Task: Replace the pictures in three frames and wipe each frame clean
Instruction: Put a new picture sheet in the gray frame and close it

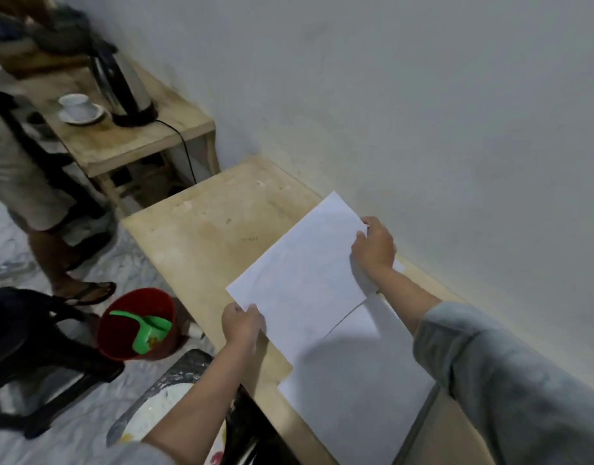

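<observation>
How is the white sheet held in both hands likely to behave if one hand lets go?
The white sheet looks thin and light, so it would probably droop from the remaining grip. The left hand and right hand pinch opposite edges, likely keeping it flat. It may slide easily over the second sheet below.

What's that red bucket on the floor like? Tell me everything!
The round red plastic bucket stands upright on the pale marbled floor, beside the light wooden table and a dark chair. It is open-topped, with a bright green plastic scoop lying inside. Nobody's hand touches it.
</observation>
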{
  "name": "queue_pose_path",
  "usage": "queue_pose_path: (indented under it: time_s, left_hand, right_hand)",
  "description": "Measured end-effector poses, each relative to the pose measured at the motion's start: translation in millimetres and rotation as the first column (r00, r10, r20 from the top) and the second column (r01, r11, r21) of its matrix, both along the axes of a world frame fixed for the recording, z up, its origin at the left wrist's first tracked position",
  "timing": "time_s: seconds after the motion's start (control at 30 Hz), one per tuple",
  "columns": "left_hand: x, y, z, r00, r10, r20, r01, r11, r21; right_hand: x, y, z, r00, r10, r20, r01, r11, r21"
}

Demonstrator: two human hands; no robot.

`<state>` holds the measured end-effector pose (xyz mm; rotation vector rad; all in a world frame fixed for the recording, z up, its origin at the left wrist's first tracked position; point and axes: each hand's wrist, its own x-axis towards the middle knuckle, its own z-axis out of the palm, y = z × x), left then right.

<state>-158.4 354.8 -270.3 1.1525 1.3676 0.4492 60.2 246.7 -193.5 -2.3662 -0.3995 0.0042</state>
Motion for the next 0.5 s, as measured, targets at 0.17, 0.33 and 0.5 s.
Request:
queue_pose_path:
  time_s: [0.17,0.33,0.5]
  left_hand:
    - [-4,39,-7,0.994,0.063,-0.091,-0.063,0.998,0.002]
    - [0,54,-12,0.965,0.091,-0.244,-0.064,0.991,0.114]
    - [9,49,-18,0.929,0.001,-0.371,0.061,0.986,0.156]
  right_hand:
    - [5,72,-32,0.985,0.142,-0.097,-0.152,0.983,-0.106]
    - [12,113,-68,0.95,0.23,-0.21,-0.272,0.941,-0.201]
    - [15,122,-95,0.931,0.296,-0.214,-0.356,0.869,-0.344]
